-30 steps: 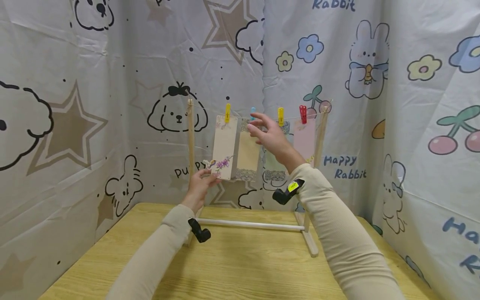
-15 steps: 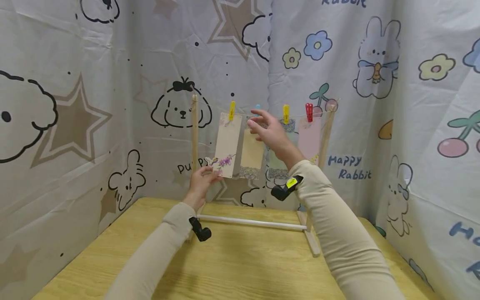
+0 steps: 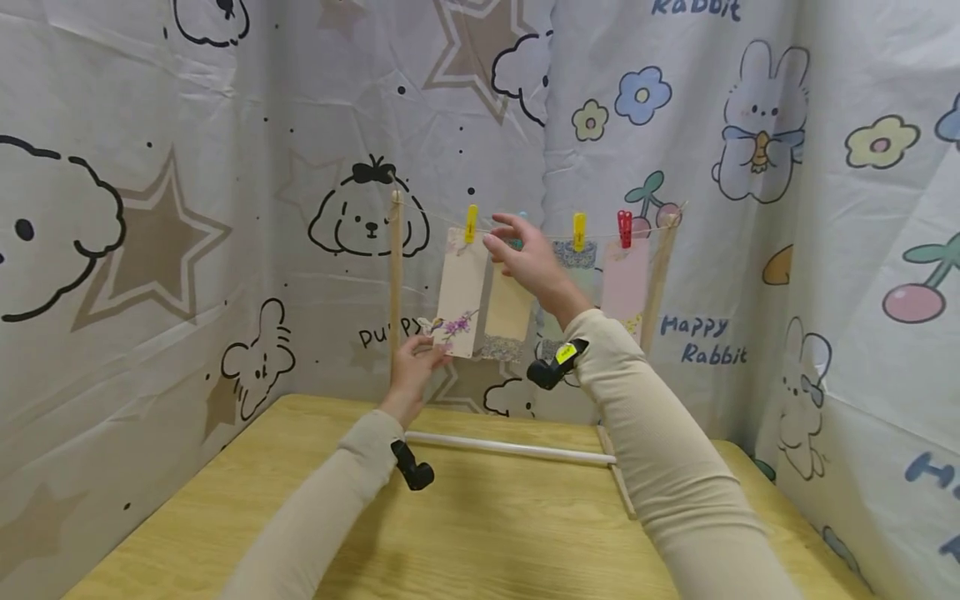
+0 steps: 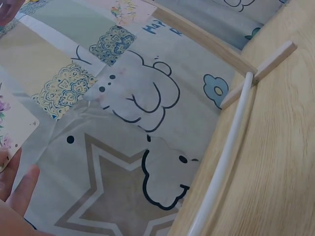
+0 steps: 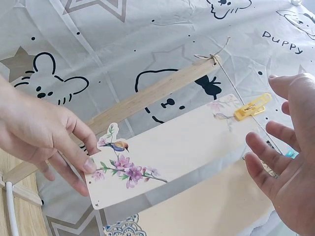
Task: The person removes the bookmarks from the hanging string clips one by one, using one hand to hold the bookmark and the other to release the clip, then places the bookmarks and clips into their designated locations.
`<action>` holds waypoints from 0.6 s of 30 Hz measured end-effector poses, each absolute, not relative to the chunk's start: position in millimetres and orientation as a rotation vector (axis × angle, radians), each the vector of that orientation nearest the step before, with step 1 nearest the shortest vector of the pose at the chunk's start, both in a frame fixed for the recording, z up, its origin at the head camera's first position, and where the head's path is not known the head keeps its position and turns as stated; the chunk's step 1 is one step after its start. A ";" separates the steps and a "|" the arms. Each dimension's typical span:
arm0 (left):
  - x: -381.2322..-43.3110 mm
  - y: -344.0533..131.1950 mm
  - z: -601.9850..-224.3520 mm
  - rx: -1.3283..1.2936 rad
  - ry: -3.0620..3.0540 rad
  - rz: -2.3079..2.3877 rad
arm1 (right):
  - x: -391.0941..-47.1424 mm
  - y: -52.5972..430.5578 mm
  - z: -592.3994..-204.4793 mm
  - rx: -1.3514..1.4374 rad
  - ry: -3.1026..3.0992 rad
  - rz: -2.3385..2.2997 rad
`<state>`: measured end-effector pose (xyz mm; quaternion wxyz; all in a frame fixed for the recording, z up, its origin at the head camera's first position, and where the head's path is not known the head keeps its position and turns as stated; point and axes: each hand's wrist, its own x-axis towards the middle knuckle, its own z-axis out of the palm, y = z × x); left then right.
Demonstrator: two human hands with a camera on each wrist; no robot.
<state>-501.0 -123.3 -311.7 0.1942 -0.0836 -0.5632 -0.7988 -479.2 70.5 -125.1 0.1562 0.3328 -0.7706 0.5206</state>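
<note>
My left hand (image 3: 412,371) pinches the lower left corner of a cream card (image 3: 461,283) printed with a bird and purple blossoms. In the right wrist view the thumb (image 5: 87,164) lies on the card's front, and other fingers pass behind it. A yellow clothespin (image 5: 253,106) clips the card's top to a thin string (image 5: 235,86). My right hand (image 3: 531,257) is raised just right of that clothespin, fingers spread and loosely bent, holding nothing. It partly covers a second, yellowish card (image 3: 510,308) with patterned ends and its blue clothespin (image 3: 522,217).
A green card (image 3: 576,279) under a yellow clothespin (image 3: 579,232) and a pink card (image 3: 625,283) under a red clothespin (image 3: 625,228) hang farther right. Wooden posts (image 3: 396,275) carry the string; a white bar (image 3: 510,447) joins their feet on the wooden table (image 3: 480,533). Printed curtains surround it.
My right hand has moved left, closer to the left yellow clothespin, uncovering more of the green card. My left hand keeps its pinch on the cream card's corner. The head view has shifted slightly.
</note>
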 end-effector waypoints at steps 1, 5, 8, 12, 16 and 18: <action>-501.0 -123.5 -311.6 -0.236 -1.576 -2.241 | -480.8 67.6 -124.8 0.949 -2.198 1.497; -500.1 -124.6 -311.0 -0.220 -1.604 -2.217 | -486.6 57.9 -124.5 0.943 -2.160 1.518; -499.5 -124.6 -311.1 -0.206 -1.631 -2.197 | -490.0 53.6 -124.8 0.933 -2.151 1.524; -499.8 -124.4 -311.4 -0.210 -1.643 -2.185 | -493.5 50.0 -124.0 0.910 -2.145 1.553; -500.8 -124.6 -312.2 -0.210 -1.653 -2.177 | -496.1 46.4 -122.1 0.893 -2.150 1.589; -501.0 -124.1 -312.6 -0.217 -1.649 -2.178 | -497.3 44.5 -120.5 0.881 -2.162 1.608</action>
